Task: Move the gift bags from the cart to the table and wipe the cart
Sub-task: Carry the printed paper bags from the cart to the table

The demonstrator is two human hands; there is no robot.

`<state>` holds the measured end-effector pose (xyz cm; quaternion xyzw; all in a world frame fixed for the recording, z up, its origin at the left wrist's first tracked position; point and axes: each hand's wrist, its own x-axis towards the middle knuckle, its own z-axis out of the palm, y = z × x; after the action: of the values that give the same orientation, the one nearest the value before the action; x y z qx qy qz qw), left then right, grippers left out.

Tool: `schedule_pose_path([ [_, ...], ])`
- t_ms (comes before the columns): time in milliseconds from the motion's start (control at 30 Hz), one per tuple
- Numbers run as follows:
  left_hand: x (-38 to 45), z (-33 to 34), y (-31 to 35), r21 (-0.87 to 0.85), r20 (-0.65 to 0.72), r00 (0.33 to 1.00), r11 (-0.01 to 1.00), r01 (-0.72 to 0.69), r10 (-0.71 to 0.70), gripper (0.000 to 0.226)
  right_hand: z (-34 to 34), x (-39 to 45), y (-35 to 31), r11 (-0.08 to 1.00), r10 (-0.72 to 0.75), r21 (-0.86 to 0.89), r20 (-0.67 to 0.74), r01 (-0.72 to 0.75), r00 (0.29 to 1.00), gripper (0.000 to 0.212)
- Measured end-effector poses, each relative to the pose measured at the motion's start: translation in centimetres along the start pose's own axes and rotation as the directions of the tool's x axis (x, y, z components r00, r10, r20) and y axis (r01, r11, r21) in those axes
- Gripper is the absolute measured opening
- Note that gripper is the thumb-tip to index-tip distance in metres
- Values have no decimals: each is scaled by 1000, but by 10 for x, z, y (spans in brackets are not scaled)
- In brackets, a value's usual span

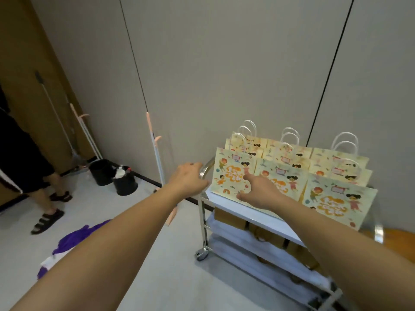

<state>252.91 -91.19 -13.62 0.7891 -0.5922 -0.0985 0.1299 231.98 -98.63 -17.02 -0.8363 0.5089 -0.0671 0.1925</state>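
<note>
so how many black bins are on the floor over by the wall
2: one black bin nearer the wall beside the leaning mop handles, and a second black bin right in front of it, touching, with white stuff poking out. None seem hidden.

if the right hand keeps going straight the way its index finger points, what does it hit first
Most likely the front-left gift bag on the cart. The right hand already overlaps that bag's printed face, though whether it touches yet is unclear from this one view.

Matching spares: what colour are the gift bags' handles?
White, on the gift bags, seen in the head view.
</note>
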Motion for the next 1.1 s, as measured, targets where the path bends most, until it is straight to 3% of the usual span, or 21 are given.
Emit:
schedule_pose_path([
  [233, 109, 42, 18, -44, 136, 979, 988, -145, 150, 67, -5, 66, 44, 985, 168, 36, -36, -167, 985, 78],
  [467, 195, 69, 36, -48, 194, 968, 987, -153, 160, 70, -22, 147, 81, 969, 236, 89, -77, -229, 969, 75],
  [633, 253, 72, 43, -148, 143, 978, 980, -130, 152, 60, -20, 198, 91, 962, 248, 140, -83, -236, 965, 72],
  [833, 322, 59, 43, -64, 79, 974, 976, -209, 214, 15, -20, 251, 93, 943, 310, 172, -131, -286, 942, 67],
  [933, 357, 47, 43, 19, 71, 972, 974, -226, 224, 14, -24, 272, 93, 922, 370, 188, -166, -339, 914, 61],
  [1100, 409, 46, 34, -89, 60, 964, 964, -252, 258, 19, -20, 308, 86, 908, 388, 220, -112, -358, 915, 52],
])
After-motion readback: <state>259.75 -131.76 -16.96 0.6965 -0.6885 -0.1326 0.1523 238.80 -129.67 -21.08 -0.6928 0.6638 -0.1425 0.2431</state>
